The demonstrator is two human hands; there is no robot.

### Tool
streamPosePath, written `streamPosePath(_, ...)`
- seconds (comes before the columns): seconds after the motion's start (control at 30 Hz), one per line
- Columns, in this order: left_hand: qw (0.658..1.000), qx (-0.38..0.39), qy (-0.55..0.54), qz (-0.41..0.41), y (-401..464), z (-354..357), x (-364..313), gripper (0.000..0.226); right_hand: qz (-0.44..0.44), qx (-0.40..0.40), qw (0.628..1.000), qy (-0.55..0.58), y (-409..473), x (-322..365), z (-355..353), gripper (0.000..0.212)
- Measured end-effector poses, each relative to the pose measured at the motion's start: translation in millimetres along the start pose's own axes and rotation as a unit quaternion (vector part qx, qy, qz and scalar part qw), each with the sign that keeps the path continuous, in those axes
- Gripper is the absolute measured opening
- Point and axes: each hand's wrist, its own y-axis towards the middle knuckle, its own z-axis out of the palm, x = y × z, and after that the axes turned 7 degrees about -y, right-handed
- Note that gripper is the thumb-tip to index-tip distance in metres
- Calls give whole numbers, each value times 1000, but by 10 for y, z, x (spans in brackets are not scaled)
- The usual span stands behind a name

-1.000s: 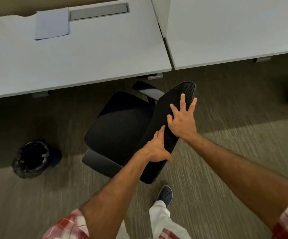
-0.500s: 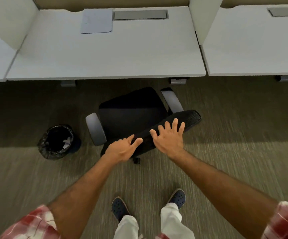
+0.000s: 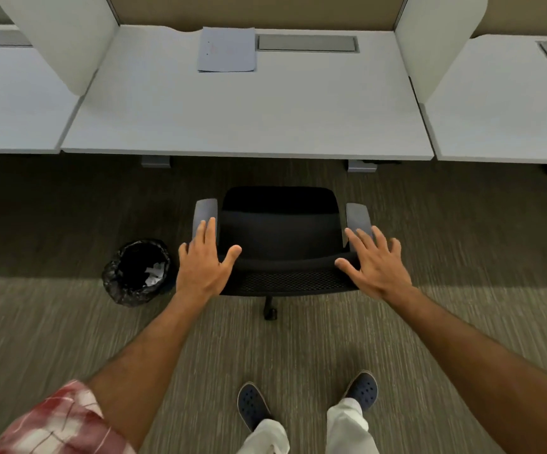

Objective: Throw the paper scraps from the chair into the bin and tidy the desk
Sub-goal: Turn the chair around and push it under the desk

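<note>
Since half a second ago, both my hands have spread apart along the chair's backrest (image 3: 285,268), and the chair (image 3: 278,224) now faces the desk squarely rather than at an angle. My left hand (image 3: 204,268) lies flat with fingers extended, palm down, at the left end of the backrest; its fingertips reach over the left armrest (image 3: 205,209) and its thumb rests on the backrest's top edge. It grasps nothing. My right hand (image 3: 375,263) lies likewise open and splayed at the right end of the backrest, fingertips overlapping the right armrest (image 3: 357,214), and closes on nothing. The black seat between the armrests shows no paper on it. On the carpet just left of the chair stands the bin (image 3: 137,273), lined with a black bag; white paper scraps (image 3: 154,273) lie inside it. Beyond the chair, the desk (image 3: 249,119) carries a sheet of paper (image 3: 227,49) near its far edge, beside a grey cable cover (image 3: 307,43). My shoes (image 3: 252,406) stand on the carpet (image 3: 52,322) behind the chair.
</note>
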Motion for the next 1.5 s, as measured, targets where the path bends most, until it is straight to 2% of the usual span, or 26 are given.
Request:
streamPosePath(0.13,999,27,2,19,189,-55,40,90,29,3,999,13,35,61,10,87)
streamPosePath(0.43,998,50,28,8,699,-86,221,97,24,8,998,54,520,167,-46,89)
streamPosePath(1.1,998,53,41,-3,2831,-198,392,102,8,44,999,15,2783,161,-430,90)
streamPosePath(1.5,996,77,41,3,3676,-291,479,103,5,62,998,2,3637,210,-627,89)
